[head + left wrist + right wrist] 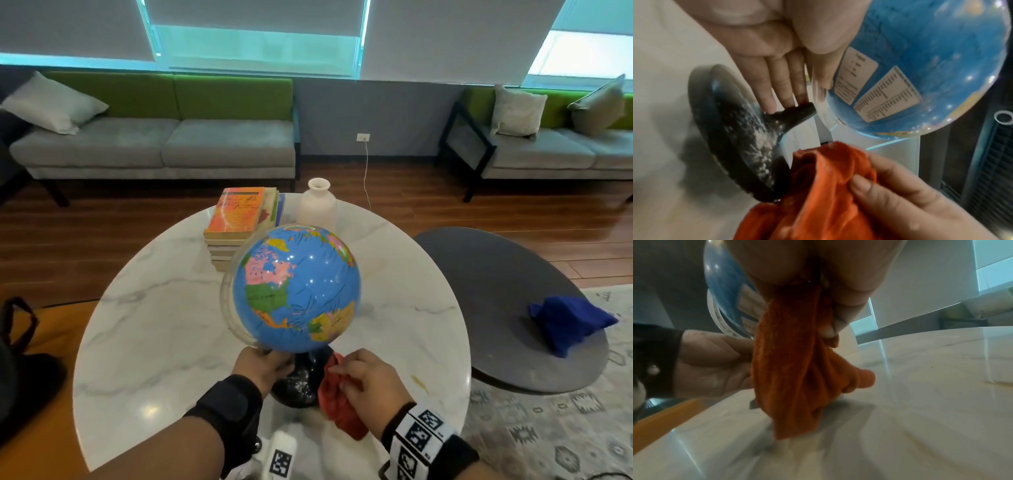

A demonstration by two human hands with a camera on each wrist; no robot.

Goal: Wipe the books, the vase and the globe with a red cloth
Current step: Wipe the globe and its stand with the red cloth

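The globe [296, 289] stands on the round marble worktop [154, 325], its blue ball tilted in a clear arc ring above a black, dust-speckled base [740, 134]. The left hand [262, 368] reaches in under the ball from the near left; in the left wrist view its fingers [777, 84] lie fairly straight along the black stem where it joins the base, touching it, and whether the thumb closes around the stem or ring cannot be told. Just to the right of that hand, the right hand [364, 380] clutches a bunched red cloth [337, 397], its fingers curled into the folds; the cloth hangs down from the fist, touches the rim of the base and trails onto the worktop.

Beyond both hands, past the globe, a stack of books [236, 226] with an orange cover on top lies on the far left part of the worktop. A white vase [317, 205] stands upright just right of the books; its mouth is open, and what is inside cannot be seen.

Well off to the right of the right hand, a dark low table [496, 274] carries a crumpled blue cloth [568, 322].
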